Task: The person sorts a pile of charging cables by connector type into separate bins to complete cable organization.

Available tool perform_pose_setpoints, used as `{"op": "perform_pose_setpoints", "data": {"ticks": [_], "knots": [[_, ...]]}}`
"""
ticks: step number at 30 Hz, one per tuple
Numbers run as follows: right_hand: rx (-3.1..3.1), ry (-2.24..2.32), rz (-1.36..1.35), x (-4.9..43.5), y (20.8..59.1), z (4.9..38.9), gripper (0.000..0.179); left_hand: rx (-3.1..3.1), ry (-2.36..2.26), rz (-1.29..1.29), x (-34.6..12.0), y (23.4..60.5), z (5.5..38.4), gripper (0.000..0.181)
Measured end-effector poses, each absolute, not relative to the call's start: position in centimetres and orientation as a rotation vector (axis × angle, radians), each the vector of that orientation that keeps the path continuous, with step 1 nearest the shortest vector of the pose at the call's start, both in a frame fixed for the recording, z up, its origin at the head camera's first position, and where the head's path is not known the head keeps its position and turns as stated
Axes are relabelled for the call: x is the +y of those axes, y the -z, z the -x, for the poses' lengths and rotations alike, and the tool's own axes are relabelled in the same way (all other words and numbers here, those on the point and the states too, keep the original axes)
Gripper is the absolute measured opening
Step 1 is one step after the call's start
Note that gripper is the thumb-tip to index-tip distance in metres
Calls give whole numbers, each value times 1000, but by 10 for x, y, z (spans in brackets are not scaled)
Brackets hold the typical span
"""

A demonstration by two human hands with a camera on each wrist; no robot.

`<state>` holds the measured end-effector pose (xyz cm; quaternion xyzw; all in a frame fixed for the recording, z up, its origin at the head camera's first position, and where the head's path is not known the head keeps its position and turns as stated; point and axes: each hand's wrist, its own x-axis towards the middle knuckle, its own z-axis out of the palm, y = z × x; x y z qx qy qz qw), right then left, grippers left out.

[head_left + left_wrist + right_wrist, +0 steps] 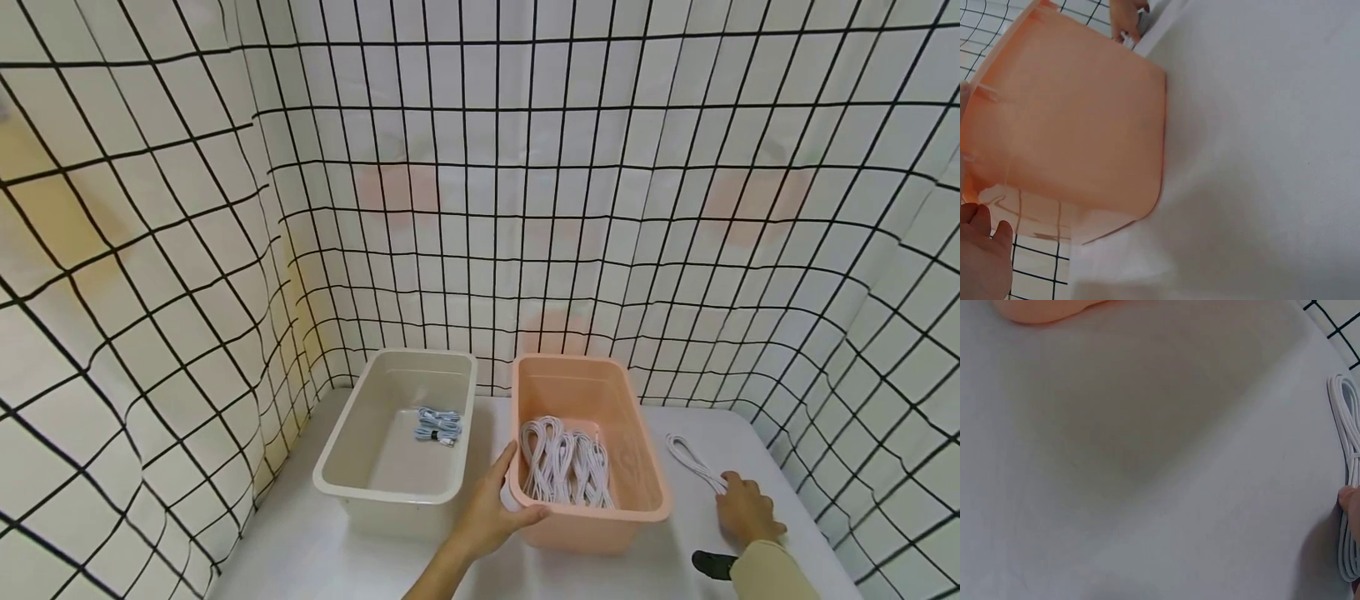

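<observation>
My left hand grips the near left corner of a peach plastic bin, its thumb over the front rim and a finger along the left rim. Several coiled white cables lie inside that bin. To the right on the table, my right hand pinches the near end of a folded white cable. In the right wrist view this cable shows a tie round its middle, and a fingertip presses against its side.
A cream bin stands left of the peach one, with light blue cable bundles inside. Black wire grid walls the white table at the back and both sides. A black strap is at my right wrist.
</observation>
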<state>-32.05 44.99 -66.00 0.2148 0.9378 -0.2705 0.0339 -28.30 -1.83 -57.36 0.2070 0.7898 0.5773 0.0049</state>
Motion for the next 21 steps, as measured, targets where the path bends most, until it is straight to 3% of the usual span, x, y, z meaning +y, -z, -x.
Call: {"op": "perform_pose_setpoints", "data": {"ticks": [21], "knots": [[3082, 1017, -772, 442, 641, 297, 41, 2466, -1812, -653, -18, 573, 283, 114]]}}
